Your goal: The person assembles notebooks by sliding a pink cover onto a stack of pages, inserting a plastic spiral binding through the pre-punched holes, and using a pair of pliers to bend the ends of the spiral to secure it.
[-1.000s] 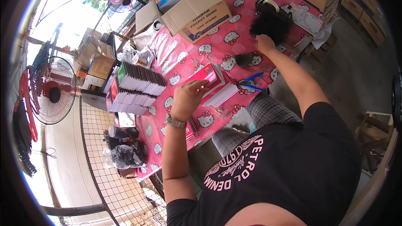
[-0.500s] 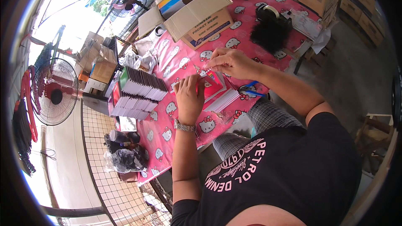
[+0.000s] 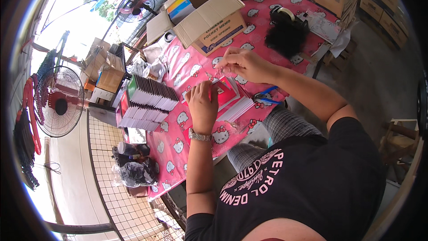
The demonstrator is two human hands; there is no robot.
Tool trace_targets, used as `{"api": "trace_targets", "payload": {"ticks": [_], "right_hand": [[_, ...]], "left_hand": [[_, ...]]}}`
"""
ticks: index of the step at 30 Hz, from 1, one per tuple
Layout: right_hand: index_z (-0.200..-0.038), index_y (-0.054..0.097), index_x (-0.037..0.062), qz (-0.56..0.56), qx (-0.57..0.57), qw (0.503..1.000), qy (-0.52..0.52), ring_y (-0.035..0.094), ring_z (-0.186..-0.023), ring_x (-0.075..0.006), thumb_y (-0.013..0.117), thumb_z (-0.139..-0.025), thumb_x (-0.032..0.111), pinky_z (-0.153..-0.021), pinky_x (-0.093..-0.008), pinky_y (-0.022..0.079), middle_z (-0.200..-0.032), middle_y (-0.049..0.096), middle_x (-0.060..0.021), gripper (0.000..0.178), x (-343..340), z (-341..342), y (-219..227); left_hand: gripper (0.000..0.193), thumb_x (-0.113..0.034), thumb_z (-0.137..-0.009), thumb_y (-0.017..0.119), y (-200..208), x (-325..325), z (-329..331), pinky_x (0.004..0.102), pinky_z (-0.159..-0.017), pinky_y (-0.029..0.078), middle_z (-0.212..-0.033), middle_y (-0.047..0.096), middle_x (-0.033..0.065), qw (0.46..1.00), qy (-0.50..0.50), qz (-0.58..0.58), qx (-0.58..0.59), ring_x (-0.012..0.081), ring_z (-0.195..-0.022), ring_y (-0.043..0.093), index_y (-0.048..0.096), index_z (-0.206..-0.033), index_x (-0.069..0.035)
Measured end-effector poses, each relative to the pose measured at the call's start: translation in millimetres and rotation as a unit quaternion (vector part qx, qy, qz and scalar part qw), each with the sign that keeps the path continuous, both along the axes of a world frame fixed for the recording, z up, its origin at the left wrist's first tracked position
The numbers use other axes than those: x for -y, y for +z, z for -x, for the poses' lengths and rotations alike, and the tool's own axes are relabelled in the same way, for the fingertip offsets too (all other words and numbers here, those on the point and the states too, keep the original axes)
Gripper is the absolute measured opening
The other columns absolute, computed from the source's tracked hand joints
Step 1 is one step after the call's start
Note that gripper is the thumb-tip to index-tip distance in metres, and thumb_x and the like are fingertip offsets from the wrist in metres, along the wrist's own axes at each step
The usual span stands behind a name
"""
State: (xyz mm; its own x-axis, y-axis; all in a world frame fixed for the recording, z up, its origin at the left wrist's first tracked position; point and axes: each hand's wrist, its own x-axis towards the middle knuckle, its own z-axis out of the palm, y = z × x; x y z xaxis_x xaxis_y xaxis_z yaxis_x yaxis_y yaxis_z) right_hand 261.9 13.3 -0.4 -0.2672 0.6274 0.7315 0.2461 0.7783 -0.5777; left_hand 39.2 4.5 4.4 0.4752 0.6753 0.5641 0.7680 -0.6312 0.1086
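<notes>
A red-covered notebook lies on a stack of notebooks, whose white page edges face me. My left hand, with a metal watch at the wrist, has its bent fingers closed on the left side of the red notebook. Just beyond the notebook, my right hand is raised with thumb and fingertips pinched together. Whatever sits in that pinch is too small to make out. Blue-handled scissors rest to the right of the stack.
Tall notebook stacks stand at the left of the pink-covered table. An open carton occupies the far side. A black fuzzy bundle and a tape roll lie far right. Dark plastic bags are near left.
My right hand has moved slightly up and left, away from the notebook's edge, still pinched. My left hand stays at the red notebook, and more of the red cover shows.
</notes>
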Motion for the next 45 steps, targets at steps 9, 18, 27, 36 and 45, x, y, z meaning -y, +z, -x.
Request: {"api": "trace_targets", "payload": {"ticks": [9,18,27,36,45], "right_hand": [[-0.105,0.067,0.0048,0.058,-0.015,0.998,0.016,0.063,-0.091,-0.0276,0.062,-0.09,0.0,-0.081,-0.0382,0.05,-0.093,0.061,-0.0124,0.017,6,7,-12],[-0.109,0.067,0.0036,0.064,0.025,0.996,0.062,0.063,-0.089,-0.0277,0.059,-0.092,0.001,-0.08,-0.0378,0.05,-0.091,0.062,-0.012,0.019,7,2,-6],[-0.113,0.068,0.0035,0.098,0.002,0.989,0.106,0.065,-0.082,-0.0203,0.054,-0.093,-0.004,-0.076,-0.0335,0.052,-0.093,0.064,-0.0123,0.026,9,4,-14],[-0.112,0.069,0.0039,0.054,0.049,0.995,0.068,0.065,-0.083,-0.0224,0.054,-0.088,-0.01,-0.075,-0.0335,0.052,-0.096,0.063,-0.0113,0.031,25,3,-1],[-0.114,0.069,0.0045,0.033,-0.013,0.997,0.063,0.063,-0.087,-0.0193,0.052,-0.087,-0.014,-0.074,-0.0309,0.052,-0.101,0.061,-0.0088,0.036,37,7,-2]], "left_hand": [[0.015,-0.016,-0.09,0.066,1,6,-1,0.0406,-0.086,0.04,-0.09,0.066,0.0077,1.0,-0.002,-0.006,0.01,0.0269,-0.087,0.062,0.062,-0.101,-0.007],[0.013,-0.017,-0.09,0.065,0,10,-1,0.0408,-0.085,0.04,-0.089,0.066,0.0068,1.0,-0.001,-0.024,-0.004,0.0258,-0.086,0.062,0.062,-0.1,-0.008],[0.016,-0.012,-0.089,0.065,6,18,1,0.0401,-0.087,0.04,-0.094,0.067,0.0091,1.0,-0.017,0.007,-0.01,0.0285,-0.092,0.062,0.064,-0.104,-0.007],[0.018,-0.012,-0.086,0.069,-5,13,10,0.0404,-0.091,0.04,-0.093,0.067,0.0048,0.997,-0.063,-0.051,0.017,0.0245,-0.09,0.061,0.063,-0.102,-0.01],[0.025,-0.009,-0.081,0.071,0,17,8,0.0411,-0.091,0.04,-0.098,0.066,0.0022,0.972,-0.077,-0.218,-0.029,0.0209,-0.091,0.062,0.064,-0.105,-0.009]]}}
